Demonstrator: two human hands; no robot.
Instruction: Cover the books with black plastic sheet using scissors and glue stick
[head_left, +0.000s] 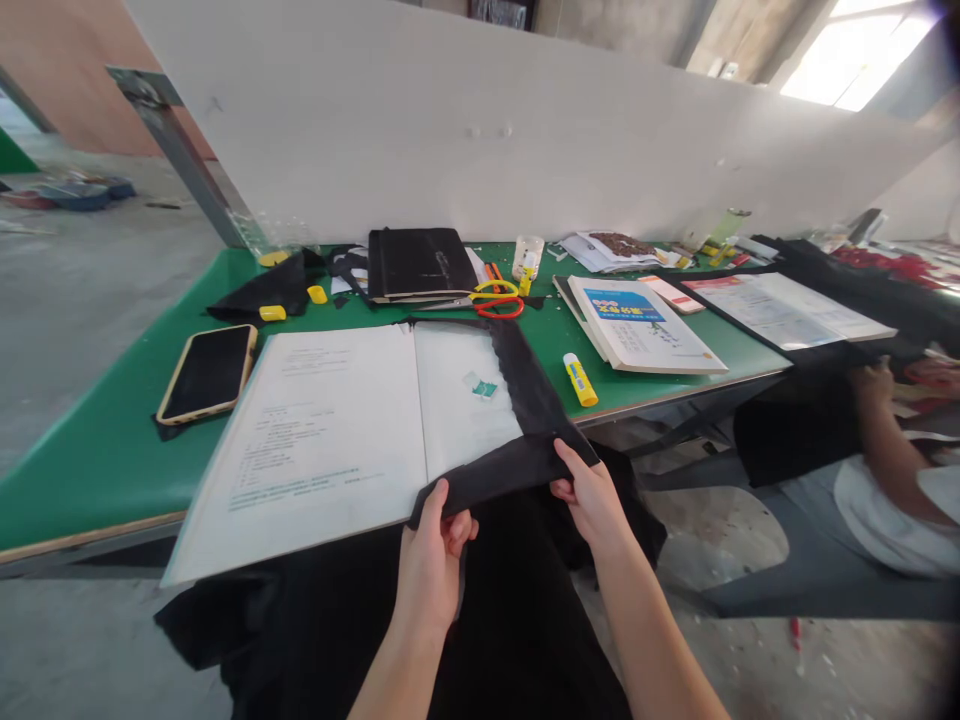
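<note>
An open book [330, 420] lies at the front edge of the green table, its printed page on the left and a whitish cover side on the right. Black fabric [480, 474] is folded over the lower and right borders of that cover. My left hand [436, 550] pinches the fold near the spine, thumb on top and fingers beneath. At the lower right corner my right hand [586, 485] grips the same fabric, thumb pressed on it. A small green-and-white patch [484, 388] shows on the cover side. A yellow glue stick [580, 380] lies right of the book.
A phone [208, 372] lies left of the book. Behind are scissors [487, 300], a black-covered book [421, 263], yellow caps [272, 313] and a plastic cup [528, 258]. Another book [637, 325] lies to the right. A co-worker's arm [892, 440] is at far right, beside another open book [795, 305].
</note>
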